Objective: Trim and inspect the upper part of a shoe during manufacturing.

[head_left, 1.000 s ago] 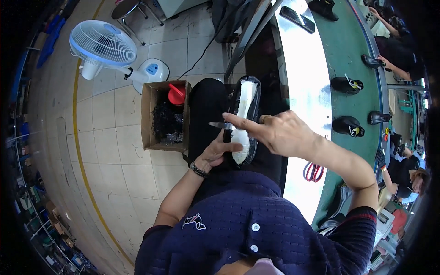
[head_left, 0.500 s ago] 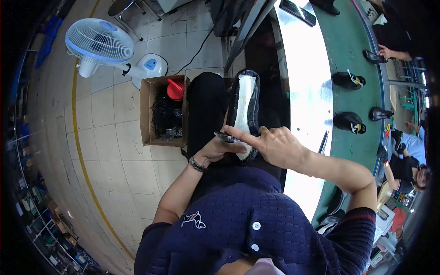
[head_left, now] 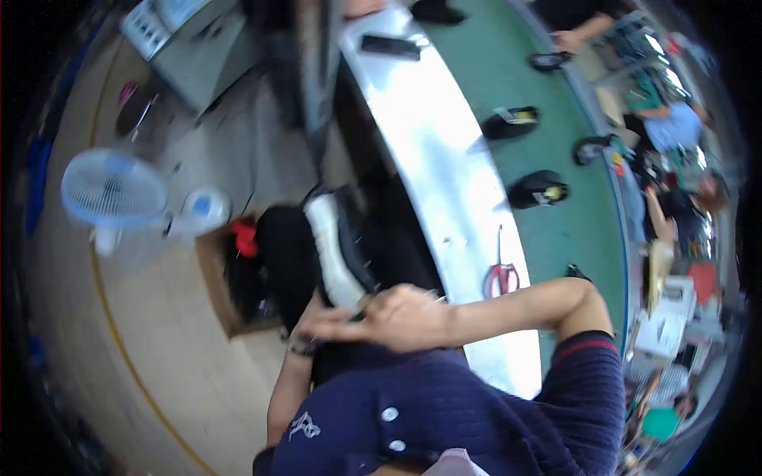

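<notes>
A black shoe (head_left: 340, 254) lies sole up over my lap, its long underside white and its toe pointing away from me. At its near end is my left hand (head_left: 312, 316), closed round the shoe's edge, its fingers largely covered by the other hand. My right hand (head_left: 409, 319) reaches across that same end and touches or nearly touches the left hand. Motion blur smears its fingers. A small dark thing shows between the two hands, too blurred to name.
Left of my legs stands an open cardboard box (head_left: 213, 278) with dark scraps and a red object (head_left: 244, 238). A fan (head_left: 113, 190) is beyond it. On my right, a metal ledge (head_left: 429, 151) holds red-handled scissors (head_left: 502, 274); black shoes (head_left: 540, 189) sit on a green belt (head_left: 556, 246).
The whole view has swung, bringing scissors into sight on the ledge. Both hands remain at the shoe's near end; the dark blade-like piece seen there earlier is now blurred.
</notes>
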`<move>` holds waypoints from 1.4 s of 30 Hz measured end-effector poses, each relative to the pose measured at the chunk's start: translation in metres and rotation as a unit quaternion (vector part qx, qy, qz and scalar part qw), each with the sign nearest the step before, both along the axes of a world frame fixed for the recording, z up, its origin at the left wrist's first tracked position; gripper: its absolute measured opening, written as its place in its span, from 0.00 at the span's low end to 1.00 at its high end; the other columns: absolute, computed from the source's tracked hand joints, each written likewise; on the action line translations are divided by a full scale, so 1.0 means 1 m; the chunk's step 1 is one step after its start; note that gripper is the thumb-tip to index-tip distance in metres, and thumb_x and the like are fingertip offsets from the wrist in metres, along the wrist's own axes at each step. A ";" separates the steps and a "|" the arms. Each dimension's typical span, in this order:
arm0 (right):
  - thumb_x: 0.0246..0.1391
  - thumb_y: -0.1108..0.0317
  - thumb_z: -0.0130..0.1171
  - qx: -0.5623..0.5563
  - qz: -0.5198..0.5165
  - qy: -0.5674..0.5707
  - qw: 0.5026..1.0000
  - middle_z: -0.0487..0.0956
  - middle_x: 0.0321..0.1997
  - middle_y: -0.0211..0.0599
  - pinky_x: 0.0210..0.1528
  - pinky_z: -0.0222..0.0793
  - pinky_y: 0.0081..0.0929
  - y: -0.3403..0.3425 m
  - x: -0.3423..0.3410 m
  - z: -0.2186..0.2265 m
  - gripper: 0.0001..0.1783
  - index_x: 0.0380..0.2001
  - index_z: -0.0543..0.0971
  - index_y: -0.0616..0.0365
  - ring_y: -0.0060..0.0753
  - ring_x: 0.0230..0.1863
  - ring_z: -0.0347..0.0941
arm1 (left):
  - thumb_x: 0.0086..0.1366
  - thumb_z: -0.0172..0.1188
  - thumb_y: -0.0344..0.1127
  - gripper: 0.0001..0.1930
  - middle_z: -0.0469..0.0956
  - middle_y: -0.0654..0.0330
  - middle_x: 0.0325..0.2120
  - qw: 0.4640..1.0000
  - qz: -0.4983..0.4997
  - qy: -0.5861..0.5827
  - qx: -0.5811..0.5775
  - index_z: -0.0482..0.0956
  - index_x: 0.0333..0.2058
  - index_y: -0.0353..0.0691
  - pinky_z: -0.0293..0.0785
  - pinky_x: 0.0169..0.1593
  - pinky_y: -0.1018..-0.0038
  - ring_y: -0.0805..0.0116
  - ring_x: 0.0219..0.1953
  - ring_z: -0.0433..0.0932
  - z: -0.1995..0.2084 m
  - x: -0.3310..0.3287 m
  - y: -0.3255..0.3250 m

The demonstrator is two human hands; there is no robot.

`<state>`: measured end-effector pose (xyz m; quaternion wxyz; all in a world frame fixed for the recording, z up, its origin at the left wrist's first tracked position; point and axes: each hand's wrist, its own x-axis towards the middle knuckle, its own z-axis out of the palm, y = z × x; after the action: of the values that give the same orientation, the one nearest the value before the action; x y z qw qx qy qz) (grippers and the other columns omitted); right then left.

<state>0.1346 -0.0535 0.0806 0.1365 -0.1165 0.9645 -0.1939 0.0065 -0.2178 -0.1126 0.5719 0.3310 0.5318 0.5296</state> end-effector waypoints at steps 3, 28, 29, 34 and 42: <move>0.53 0.72 0.47 0.018 -0.049 0.025 0.998 0.77 0.23 0.42 0.27 0.74 0.34 0.008 0.003 -0.022 0.46 0.71 0.41 0.32 0.39 0.23 0.78 | 0.61 0.60 0.27 0.27 0.74 0.52 0.51 0.956 -0.014 -0.282 -0.081 0.64 0.59 0.35 0.76 0.52 0.70 0.64 0.49 0.77 -0.011 -0.001 -0.020; 0.46 0.60 0.67 0.068 -0.658 0.064 0.747 0.74 0.36 0.46 0.36 0.71 0.41 0.067 0.183 -0.135 0.32 0.57 0.72 0.42 0.48 0.36 0.73 | 0.42 0.78 0.32 0.63 0.52 0.55 0.65 0.999 -0.014 0.008 -0.035 0.40 0.69 0.40 0.52 0.67 0.66 0.62 0.67 0.52 0.063 0.002 0.088; 0.46 0.64 0.66 0.055 -0.656 0.076 0.749 0.74 0.40 0.46 0.42 0.69 0.42 0.068 0.188 -0.138 0.32 0.57 0.72 0.43 0.48 0.42 0.71 | 0.42 0.79 0.34 0.68 0.43 0.55 0.69 0.987 -0.030 0.072 0.141 0.29 0.69 0.42 0.44 0.69 0.67 0.64 0.69 0.45 0.102 0.022 0.119; 0.48 0.71 0.63 0.007 -0.657 0.122 0.744 0.71 0.54 0.49 0.57 0.64 0.41 0.065 0.179 -0.129 0.31 0.58 0.71 0.48 0.52 0.56 0.66 | 0.39 0.79 0.28 0.73 0.37 0.56 0.71 0.943 -0.122 0.144 0.275 0.22 0.68 0.51 0.44 0.69 0.70 0.66 0.71 0.44 0.105 0.034 0.149; 0.50 0.70 0.63 -0.117 -0.609 0.178 0.764 0.72 0.55 0.45 0.57 0.65 0.37 0.059 0.154 -0.097 0.29 0.57 0.72 0.52 0.47 0.56 0.68 | 0.40 0.77 0.28 0.71 0.31 0.57 0.71 0.965 -0.155 0.035 0.207 0.23 0.68 0.49 0.41 0.70 0.70 0.66 0.72 0.38 0.081 0.038 0.147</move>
<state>0.2888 0.0059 -0.0165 -0.1996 0.4481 0.8092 -0.3235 0.0450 -0.0708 -0.0313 0.5464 0.5391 0.3726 0.5214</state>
